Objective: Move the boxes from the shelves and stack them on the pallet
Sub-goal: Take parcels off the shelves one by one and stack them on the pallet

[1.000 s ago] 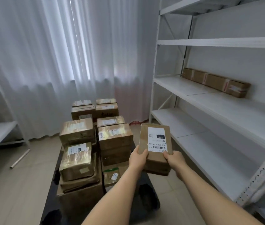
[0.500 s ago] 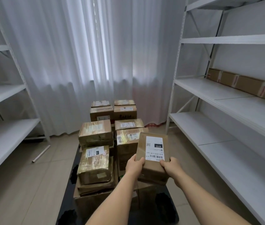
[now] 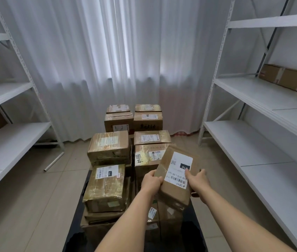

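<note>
Over the pallet [image 3: 75,222] both hands [image 3: 151,181] [image 3: 197,181] gripped a box [image 3: 176,179] — many stacked, one long box [image 3: 289,79] left at 2 o'clock.

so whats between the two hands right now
In the head view, the small labelled box lies between them: the left hand holds its left edge and the right hand its right edge, thumb on the white label.

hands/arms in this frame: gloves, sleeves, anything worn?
Nothing worn that shows. Left hand and right hand are bare, no gloves, no rings or watch in view. Both forearms are bare down to the frame's bottom edge; no sleeve visible.
</note>
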